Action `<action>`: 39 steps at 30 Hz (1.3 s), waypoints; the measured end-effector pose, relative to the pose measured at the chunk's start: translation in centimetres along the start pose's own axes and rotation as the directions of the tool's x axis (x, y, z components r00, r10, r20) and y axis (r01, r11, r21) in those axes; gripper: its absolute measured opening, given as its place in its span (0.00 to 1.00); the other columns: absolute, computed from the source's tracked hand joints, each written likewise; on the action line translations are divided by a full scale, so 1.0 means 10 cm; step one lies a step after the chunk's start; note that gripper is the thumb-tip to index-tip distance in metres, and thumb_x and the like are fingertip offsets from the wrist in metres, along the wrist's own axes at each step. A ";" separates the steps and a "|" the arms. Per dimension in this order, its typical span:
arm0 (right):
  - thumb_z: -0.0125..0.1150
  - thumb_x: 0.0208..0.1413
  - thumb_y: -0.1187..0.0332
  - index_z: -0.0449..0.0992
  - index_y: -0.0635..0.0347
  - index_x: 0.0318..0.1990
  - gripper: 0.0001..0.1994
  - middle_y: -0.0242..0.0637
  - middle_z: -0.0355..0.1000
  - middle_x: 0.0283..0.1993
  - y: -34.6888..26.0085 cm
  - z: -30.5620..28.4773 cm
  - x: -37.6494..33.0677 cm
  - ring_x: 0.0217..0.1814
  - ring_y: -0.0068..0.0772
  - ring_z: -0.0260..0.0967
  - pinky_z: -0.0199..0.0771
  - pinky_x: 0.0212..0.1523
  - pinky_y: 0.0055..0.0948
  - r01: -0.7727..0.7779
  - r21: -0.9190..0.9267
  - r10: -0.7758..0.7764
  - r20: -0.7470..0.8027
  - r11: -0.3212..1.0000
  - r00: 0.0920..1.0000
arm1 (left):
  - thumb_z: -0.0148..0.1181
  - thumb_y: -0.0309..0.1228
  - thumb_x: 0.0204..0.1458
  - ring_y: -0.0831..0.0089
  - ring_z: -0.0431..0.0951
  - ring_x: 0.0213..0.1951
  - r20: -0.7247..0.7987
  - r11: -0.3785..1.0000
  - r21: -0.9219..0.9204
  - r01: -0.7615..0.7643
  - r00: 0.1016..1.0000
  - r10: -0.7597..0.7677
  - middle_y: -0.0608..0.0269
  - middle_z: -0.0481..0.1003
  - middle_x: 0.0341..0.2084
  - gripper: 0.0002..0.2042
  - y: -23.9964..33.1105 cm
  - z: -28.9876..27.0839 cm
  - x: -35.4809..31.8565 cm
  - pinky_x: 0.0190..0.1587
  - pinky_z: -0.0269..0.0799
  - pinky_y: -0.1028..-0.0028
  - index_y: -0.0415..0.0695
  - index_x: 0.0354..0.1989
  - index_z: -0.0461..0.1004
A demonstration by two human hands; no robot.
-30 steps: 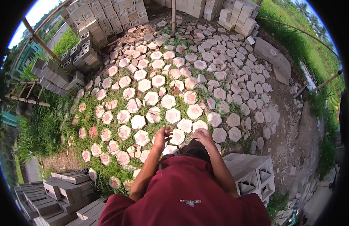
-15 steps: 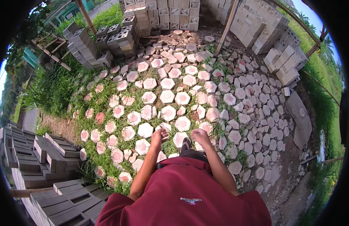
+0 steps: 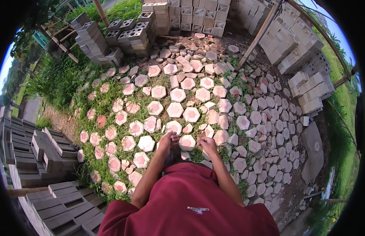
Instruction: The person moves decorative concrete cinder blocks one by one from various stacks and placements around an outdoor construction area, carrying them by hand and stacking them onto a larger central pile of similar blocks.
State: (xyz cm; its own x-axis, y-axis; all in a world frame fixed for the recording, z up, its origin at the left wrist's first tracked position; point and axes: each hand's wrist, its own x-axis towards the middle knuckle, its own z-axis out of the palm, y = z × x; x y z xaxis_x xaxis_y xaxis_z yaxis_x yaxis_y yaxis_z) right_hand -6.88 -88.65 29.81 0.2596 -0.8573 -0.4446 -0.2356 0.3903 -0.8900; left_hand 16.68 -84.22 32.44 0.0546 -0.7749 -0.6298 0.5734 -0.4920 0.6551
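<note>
Far left of frame: stacks of dark grey concrete slabs (image 3: 44,149), lower left more of the same. Upper left: grass patch (image 3: 58,76) and a pile of hollow grey blocks (image 3: 111,33).

Centre: ground covered in hexagonal pavers (image 3: 175,109), pale with pink centres, grass growing between them (layout is loose, gaps uneven).

Left hand (image 3: 166,141) sits at lower centre, fingers curled, right beside the white-pink hexagon paver (image 3: 187,142) lying just in front of the person. Looks like it touches the paver's left edge; can't tell if it's actually gripping. Right hand (image 3: 208,144) is at the paver's right side, also curled, same caveat. Hands are apart, one each side of that paver, neither clearly clamped on it.

Step in hand, my read: seating or adjusting this one paver into the row, both hands bracketing it. Paver is on the ground, flat as far as I can see, next to neighbours on the upper left and right.

Next move would call for a two-sided grip at opposite edges, then a small shift or lift to line it up with adjacent hexagons; watch fingers between pavers.

Right of frame: greyer plain pavers (image 3: 269,129), then stacked pale blocks (image 3: 304,51) at upper right, bamboo pole (image 3: 261,31) leaning across them.
</note>
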 end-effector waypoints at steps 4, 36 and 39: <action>0.57 0.56 0.69 0.74 0.67 0.36 0.09 0.32 0.73 0.29 -0.03 -0.11 0.67 0.27 0.21 0.69 0.71 0.30 0.19 0.007 0.106 -0.002 -0.050 0.994 0.999 | 0.43 0.40 0.59 0.80 0.73 0.29 0.069 0.995 -0.098 -0.009 0.997 0.016 0.72 0.75 0.28 0.12 0.39 0.01 0.63 0.32 0.66 0.78 0.46 0.40 0.69; 0.57 0.55 0.69 0.73 0.66 0.37 0.09 0.32 0.73 0.29 -3.16 -0.31 6.51 0.28 0.19 0.69 0.70 0.30 0.19 0.017 0.194 -0.005 -0.065 0.981 0.998 | 0.44 0.40 0.58 0.80 0.72 0.28 -0.134 0.998 0.004 -0.067 0.989 0.067 0.66 0.75 0.31 0.15 4.48 0.56 5.24 0.34 0.69 0.75 0.41 0.41 0.70; 0.57 0.54 0.68 0.73 0.65 0.37 0.09 0.32 0.73 0.28 -3.65 -0.38 7.13 0.29 0.21 0.69 0.69 0.32 0.19 0.147 -0.020 -0.145 0.069 0.989 0.987 | 0.42 0.39 0.59 0.77 0.74 0.34 -0.085 0.993 0.097 -0.060 0.994 0.068 0.65 0.75 0.35 0.15 4.92 0.83 5.80 0.41 0.69 0.71 0.41 0.44 0.68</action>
State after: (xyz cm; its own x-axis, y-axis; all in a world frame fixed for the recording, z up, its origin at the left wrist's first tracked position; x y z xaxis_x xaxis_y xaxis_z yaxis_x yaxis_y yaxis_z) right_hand 16.69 -165.36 30.99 0.3552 -0.8795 -0.3168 -0.2140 0.2534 -0.9434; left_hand 41.21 -156.64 31.62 0.1626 -0.7700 -0.6169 0.4870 -0.4812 0.7289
